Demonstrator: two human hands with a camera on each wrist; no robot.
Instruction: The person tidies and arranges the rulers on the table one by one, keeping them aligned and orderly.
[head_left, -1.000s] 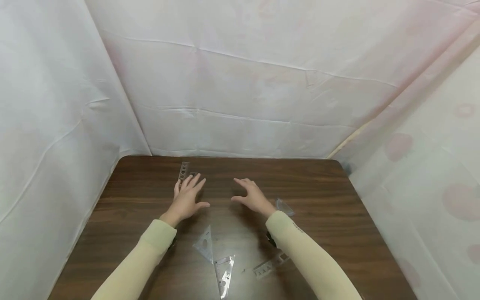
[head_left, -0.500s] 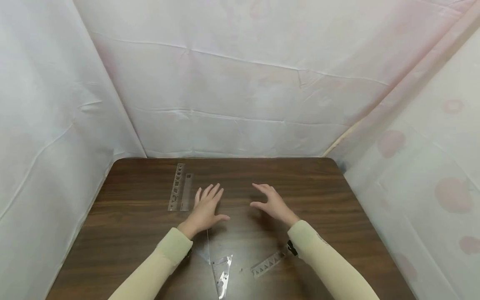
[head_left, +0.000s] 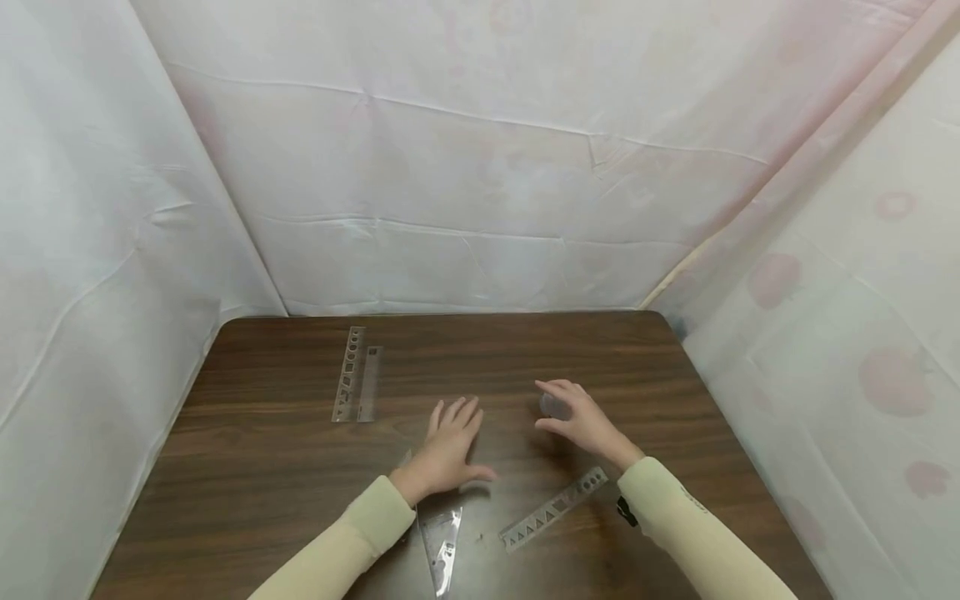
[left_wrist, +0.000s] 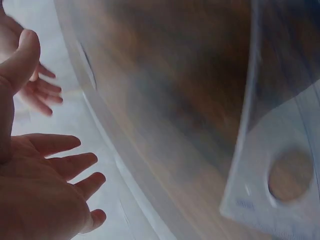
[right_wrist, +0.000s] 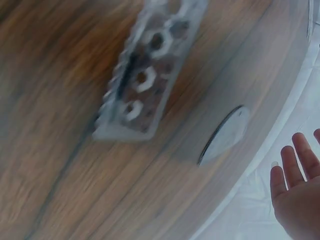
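Observation:
My left hand point(head_left: 448, 446) hovers low over the dark wooden table point(head_left: 262, 467), fingers spread and straight, holding nothing. Just below its wrist lies a clear set square point(head_left: 442, 543) with a round hole point(left_wrist: 289, 176); a second clear triangle is partly hidden under the wrist. My right hand point(head_left: 579, 417) is loosely spread, its fingers arched around a small clear protractor point(head_left: 553, 406) without visibly gripping it. In the right wrist view the protractor point(right_wrist: 226, 132) lies flat on the wood, apart from the fingers. A clear stencil ruler point(head_left: 553, 509) lies beside the right wrist.
Two clear rulers point(head_left: 357, 385) lie side by side at the back left of the table. White sheeting point(head_left: 465, 167) walls in the table at the back and on both sides. The stencil ruler point(right_wrist: 145, 82) appears blurred in the right wrist view.
Both hands have drawn back toward the near edge and to the right. The left hand has left the two rulers at the back left; the right hand now sits by the protractor.

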